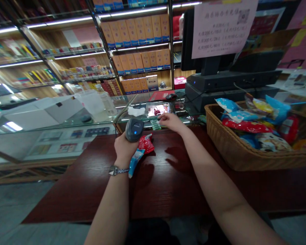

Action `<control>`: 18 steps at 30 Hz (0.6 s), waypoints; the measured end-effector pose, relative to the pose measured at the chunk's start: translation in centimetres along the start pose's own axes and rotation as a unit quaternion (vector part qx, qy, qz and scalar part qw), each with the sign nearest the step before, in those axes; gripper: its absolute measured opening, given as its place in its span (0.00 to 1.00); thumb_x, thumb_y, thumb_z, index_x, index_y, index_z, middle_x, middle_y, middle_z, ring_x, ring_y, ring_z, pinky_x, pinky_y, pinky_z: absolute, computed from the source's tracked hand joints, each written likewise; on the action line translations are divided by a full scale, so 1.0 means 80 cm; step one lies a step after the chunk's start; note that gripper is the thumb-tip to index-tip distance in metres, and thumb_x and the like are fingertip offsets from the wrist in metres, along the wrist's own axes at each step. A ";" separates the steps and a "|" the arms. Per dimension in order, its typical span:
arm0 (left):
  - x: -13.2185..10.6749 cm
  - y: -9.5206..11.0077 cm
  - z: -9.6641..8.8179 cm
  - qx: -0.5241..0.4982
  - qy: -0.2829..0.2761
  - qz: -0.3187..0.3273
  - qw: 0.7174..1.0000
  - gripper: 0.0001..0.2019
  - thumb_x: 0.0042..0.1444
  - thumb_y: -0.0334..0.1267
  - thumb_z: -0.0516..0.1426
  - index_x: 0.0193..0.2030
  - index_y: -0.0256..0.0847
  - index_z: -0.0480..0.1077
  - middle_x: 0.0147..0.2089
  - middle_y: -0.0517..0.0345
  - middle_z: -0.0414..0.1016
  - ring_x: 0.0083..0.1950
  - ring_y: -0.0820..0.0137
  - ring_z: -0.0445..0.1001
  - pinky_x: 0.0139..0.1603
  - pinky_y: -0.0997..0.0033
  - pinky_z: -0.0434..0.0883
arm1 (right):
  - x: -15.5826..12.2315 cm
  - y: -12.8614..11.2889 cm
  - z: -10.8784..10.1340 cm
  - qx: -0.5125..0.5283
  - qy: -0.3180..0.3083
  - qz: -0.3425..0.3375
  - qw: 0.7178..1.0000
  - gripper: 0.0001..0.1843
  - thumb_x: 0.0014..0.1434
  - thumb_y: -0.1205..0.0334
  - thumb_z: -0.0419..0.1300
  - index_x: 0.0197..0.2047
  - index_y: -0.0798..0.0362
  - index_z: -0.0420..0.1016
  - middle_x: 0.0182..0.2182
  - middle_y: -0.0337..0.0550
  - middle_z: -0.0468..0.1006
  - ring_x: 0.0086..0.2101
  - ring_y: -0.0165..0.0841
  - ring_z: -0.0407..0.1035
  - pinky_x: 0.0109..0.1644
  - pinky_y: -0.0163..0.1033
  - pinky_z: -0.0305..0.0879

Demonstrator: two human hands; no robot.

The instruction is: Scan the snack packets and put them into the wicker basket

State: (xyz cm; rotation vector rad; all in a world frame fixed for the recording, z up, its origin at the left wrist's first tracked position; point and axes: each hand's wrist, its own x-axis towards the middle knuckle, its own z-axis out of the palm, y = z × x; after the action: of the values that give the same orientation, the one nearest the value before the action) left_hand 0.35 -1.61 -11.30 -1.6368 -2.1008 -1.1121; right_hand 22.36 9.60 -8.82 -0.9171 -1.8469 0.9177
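My left hand (124, 147) is wrapped round a dark barcode scanner (134, 130) with a blue light showing on its top. Just beyond that hand, a red packet (146, 144) and a blue packet (136, 161) lie on the dark wooden table (163, 190), partly hidden by the hand and scanner. My right hand (171, 122) hovers past the table's far edge with loosely bent fingers and nothing visible in them. Beneath its fingertips is a small greenish packet (156, 125); a phone with a lit screen (158, 110) lies just behind.
A wicker basket (226, 153) full of snack packets stands at right. Behind it are a monitor (188, 41) with a pink notice (221, 30) and a dark till base (206, 88). A glass counter (53, 136) carries a white box (40, 112) at left. Shelves line the back.
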 end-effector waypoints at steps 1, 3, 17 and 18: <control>0.001 -0.003 0.001 -0.003 0.021 -0.008 1.000 0.17 0.47 0.50 0.60 0.32 0.37 0.78 0.31 0.42 0.82 0.36 0.52 0.81 0.31 0.66 0.68 | -0.005 0.003 0.025 -0.076 -0.083 -0.041 0.993 0.23 0.49 0.55 0.70 0.48 0.53 0.77 0.44 0.47 0.79 0.45 0.39 0.74 0.53 0.46 0.67; 0.003 -0.008 0.003 -0.011 0.053 -0.015 0.998 0.16 0.47 0.50 0.60 0.31 0.37 0.77 0.31 0.43 0.81 0.35 0.53 0.80 0.32 0.66 0.68 | -0.022 0.006 0.074 -0.199 -0.211 -0.119 0.950 0.40 0.42 0.50 0.74 0.59 0.48 0.72 0.58 0.52 0.71 0.60 0.49 0.63 0.64 0.54 0.57; 0.002 -0.009 0.008 -0.017 0.051 -0.027 0.998 0.15 0.47 0.50 0.60 0.30 0.38 0.75 0.31 0.43 0.82 0.35 0.53 0.81 0.32 0.66 0.69 | -0.039 0.050 0.115 -0.366 -0.212 -0.064 0.904 0.37 0.49 0.37 0.66 0.60 0.40 0.72 0.59 0.51 0.71 0.59 0.50 0.64 0.66 0.65 0.45; 0.002 -0.007 0.006 -0.010 0.044 -0.022 0.999 0.15 0.48 0.50 0.59 0.30 0.38 0.75 0.32 0.42 0.82 0.36 0.52 0.81 0.33 0.65 0.69 | -0.036 0.048 0.105 -0.380 -0.200 -0.037 0.903 0.38 0.45 0.36 0.68 0.57 0.42 0.74 0.58 0.52 0.71 0.58 0.52 0.64 0.64 0.63 0.50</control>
State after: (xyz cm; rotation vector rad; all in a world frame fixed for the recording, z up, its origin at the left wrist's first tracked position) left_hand -0.10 -1.19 -11.80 -1.5289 -2.0854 -1.1995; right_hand 16.71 7.02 -16.20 -1.1538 -2.6587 0.3184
